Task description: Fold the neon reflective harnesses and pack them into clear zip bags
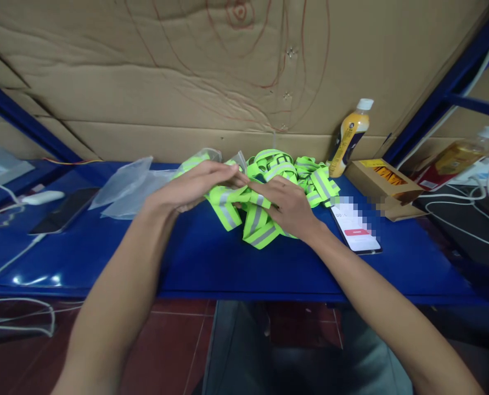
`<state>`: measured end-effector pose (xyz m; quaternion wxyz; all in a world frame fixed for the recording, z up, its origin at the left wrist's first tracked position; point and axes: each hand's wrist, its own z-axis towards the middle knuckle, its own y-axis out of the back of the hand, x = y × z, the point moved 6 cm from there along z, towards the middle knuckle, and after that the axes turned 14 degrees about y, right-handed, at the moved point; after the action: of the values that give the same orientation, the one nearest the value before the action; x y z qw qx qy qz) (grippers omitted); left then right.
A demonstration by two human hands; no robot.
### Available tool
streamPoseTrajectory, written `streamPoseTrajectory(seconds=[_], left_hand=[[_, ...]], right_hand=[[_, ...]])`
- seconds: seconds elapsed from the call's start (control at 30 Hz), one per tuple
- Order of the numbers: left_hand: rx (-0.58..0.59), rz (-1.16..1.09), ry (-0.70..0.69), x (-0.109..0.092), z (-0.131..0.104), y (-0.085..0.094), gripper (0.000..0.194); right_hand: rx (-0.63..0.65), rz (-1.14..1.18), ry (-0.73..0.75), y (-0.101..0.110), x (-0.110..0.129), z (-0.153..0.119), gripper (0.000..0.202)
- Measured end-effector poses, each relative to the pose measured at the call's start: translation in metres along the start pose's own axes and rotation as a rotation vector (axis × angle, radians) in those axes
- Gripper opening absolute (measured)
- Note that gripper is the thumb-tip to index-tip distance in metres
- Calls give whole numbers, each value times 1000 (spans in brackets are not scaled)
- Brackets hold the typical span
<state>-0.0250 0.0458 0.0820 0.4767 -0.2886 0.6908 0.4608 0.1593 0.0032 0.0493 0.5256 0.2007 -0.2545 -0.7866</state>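
- Holding the reflective strap (225,207) in the right hand (284,204)
- Left hand (201,185) extended against it, grip unclear
- Strap above the bench (244,274), before the strap heap (276,164)

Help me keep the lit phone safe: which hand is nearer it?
Right: the right hand is at the green strips, left of the lit phone; the left hand is farther left.

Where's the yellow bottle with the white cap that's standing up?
In the head view, the bottle stands at the back right of the blue table, between the green strap pile and the small cardboard box.
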Motion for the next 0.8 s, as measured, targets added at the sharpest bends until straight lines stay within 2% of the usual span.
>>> streamPoseTrajectory(seconds=[0.07,0.17,0.3,0.37,0.5,0.63,0.8], left_hand=[[49,68,-28,-3,-3,-1,39],[78,79,-30,-7,-7,-7,33],[77,-6,121,-3,-7,-13,43],[76,-66,138,-1,-4,-14,46],[-46,-107,-4,-5,0,-4,49],[-183,26,-186,-14,-4,0,46],[-89,102,-367,-24,-10,-23,31]], right_hand=[[-31,-108,27,-1,3,-2,64],[-129,-208,79,5,5,-5,71],[-178,-199,129,7,3,-7,70],[-170,-153,115,8,0,-4,64],[-55,74,35,14,-4,8,56],[27,252,-156,18,-15,10,64],[106,379,-327,12,-32,2,29]])
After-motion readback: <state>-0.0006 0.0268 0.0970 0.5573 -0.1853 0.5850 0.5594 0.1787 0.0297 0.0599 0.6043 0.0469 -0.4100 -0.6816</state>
